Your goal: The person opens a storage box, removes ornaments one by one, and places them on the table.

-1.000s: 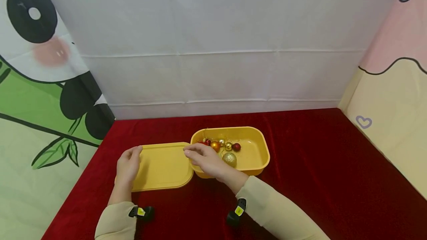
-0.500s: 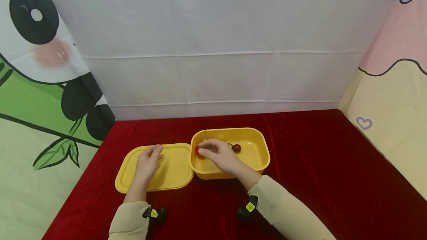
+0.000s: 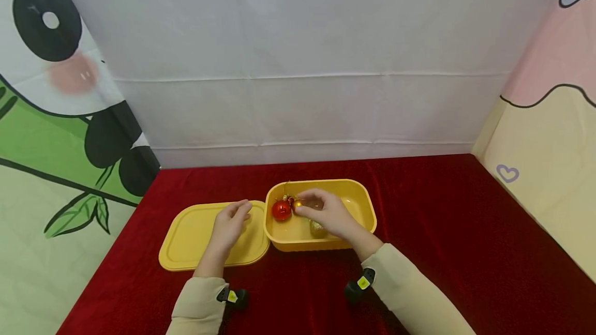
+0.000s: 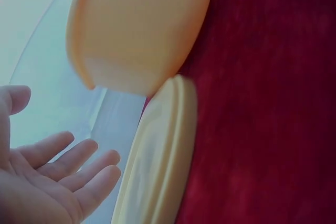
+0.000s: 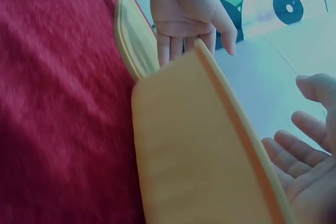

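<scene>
My left hand (image 3: 230,226) hovers over the yellow lid (image 3: 188,237), near the edge of the yellow box (image 3: 298,246). Its fingers are relaxed and hold nothing, as the left wrist view shows. My right hand (image 3: 329,215) is above the open box, thumb and fingers apart with nothing between them. Inside the box lie a shiny red Christmas ball (image 3: 281,210), a small gold ball (image 3: 298,204) and a glittery gold ball (image 3: 317,229), which the right hand partly covers. In the right wrist view, the right fingers (image 5: 296,153) stand just beyond the box rim.
A dark red cloth (image 3: 433,231) covers the table. The lid lies flat, its right end against the box's left side. Behind the table hangs a white backdrop (image 3: 307,66), with printed cartoon cloths at both sides.
Both hands have moved to the right: the left from the lid's left end toward the box, the right from the box's left edge to over its middle. The red ball has come into view.
</scene>
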A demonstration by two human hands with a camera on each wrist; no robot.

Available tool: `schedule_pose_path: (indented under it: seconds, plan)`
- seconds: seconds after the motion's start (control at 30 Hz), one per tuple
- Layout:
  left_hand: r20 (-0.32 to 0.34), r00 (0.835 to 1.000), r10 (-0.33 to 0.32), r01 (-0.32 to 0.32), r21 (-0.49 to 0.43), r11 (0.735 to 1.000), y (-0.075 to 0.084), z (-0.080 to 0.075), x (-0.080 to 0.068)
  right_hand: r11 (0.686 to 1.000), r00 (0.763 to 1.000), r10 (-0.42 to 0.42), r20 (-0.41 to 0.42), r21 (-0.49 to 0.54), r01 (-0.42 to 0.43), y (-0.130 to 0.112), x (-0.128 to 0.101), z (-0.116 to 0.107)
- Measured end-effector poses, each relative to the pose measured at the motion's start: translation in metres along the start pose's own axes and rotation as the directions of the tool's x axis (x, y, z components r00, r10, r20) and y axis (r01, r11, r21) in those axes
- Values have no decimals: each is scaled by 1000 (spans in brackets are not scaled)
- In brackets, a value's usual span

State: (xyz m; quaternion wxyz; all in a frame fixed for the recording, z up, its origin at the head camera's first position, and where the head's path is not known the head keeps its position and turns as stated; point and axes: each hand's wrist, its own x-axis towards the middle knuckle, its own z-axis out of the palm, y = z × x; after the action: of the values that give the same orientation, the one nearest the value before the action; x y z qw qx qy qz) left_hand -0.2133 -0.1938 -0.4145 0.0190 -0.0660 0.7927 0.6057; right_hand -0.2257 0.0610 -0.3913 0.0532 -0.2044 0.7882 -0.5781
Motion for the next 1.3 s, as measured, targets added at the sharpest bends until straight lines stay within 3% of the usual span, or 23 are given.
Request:
schedule_pose_path:
  seconds: [0.27, 0.43, 0.73, 1.07, 1.3]
  plan:
    - [25, 998, 50, -51, 17, 999, 0, 23, 6, 992, 1000, -4, -31, -126, 0, 9, -1, -16]
    - [39, 997, 69, -70, 10, 998, -1, 32, 11, 988, 1000, -10, -29, -152, 6, 15, -2, -25]
    - [20, 996, 82, -81, -58, 995, -6, 41, 14, 937, 998, -22, -64, -351, -2, 21, -11, -35]
    - [55, 994, 94, -90, -68, 994, -12, 37, 15, 939, 997, -7, -74, -344, -20, 29, -16, -31]
    - [57, 995, 84, -80, -69, 994, -13, 37, 15, 928, 999, 31, -37, -370, -42, 31, -15, -32]
